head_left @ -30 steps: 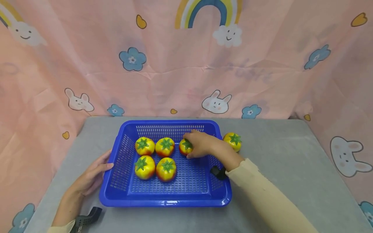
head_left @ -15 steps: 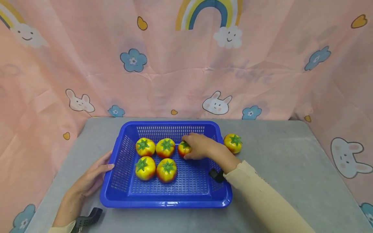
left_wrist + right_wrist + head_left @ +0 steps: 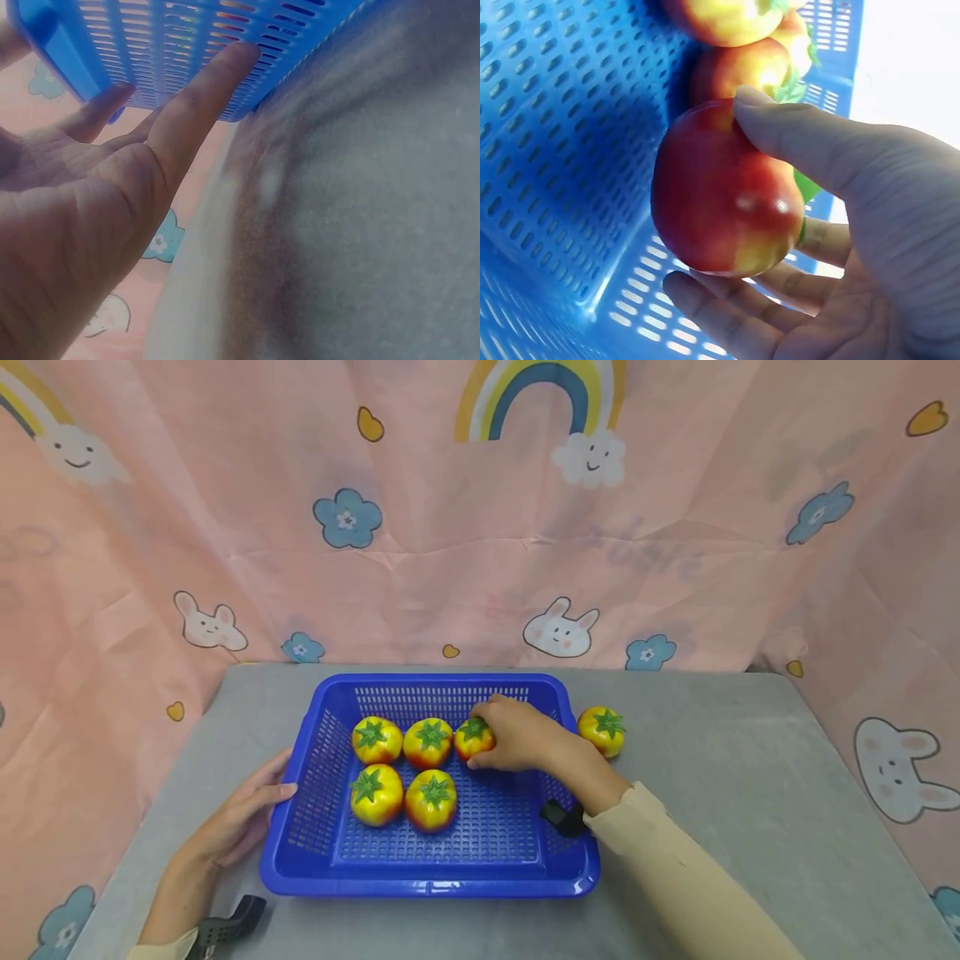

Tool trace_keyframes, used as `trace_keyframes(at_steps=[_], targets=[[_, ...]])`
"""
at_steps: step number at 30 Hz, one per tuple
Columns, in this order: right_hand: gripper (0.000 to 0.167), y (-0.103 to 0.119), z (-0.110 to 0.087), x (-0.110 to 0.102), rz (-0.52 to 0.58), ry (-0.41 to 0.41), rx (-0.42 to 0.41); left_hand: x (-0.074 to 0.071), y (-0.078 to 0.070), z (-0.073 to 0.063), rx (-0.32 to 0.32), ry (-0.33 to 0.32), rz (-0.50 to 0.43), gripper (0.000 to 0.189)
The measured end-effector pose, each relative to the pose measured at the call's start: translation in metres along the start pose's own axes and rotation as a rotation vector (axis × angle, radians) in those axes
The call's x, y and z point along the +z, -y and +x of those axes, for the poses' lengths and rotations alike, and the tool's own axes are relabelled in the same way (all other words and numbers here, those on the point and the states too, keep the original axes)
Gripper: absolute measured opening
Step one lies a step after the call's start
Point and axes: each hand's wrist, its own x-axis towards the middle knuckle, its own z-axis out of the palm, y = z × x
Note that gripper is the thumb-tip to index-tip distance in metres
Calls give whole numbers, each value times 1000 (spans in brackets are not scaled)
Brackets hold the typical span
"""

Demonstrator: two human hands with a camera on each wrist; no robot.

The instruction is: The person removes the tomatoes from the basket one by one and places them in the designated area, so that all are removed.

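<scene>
My right hand grips a red-and-yellow tomato with a green star-shaped top, inside the blue plastic basket. In the right wrist view, the thumb lies on the upper side of this tomato and the fingers are below and behind it. To its left sit more tomatoes in two rows. At the basket's left side, my left hand has its thumb tip at the rim. The left wrist view shows straight fingers against the slotted outer wall.
One more tomato lies on the grey table, just outside the basket's right side. A pink printed curtain hangs behind the table and along both sides. Dark wrist devices are worn on both arms.
The right hand has shifted the held tomato slightly left, closer to the back-row tomatoes. The left hand keeps its place on the basket.
</scene>
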Motion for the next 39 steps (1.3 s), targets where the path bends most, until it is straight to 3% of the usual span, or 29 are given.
trace_keyframes(at_steps=[23,39], targets=[[70,0,-44,-22,77,-226,-89,1,1,0,-23,-15,4,60],[69,-25,-73,-27,183,-335,-94,2,-1,0,-34,-32,9,64]])
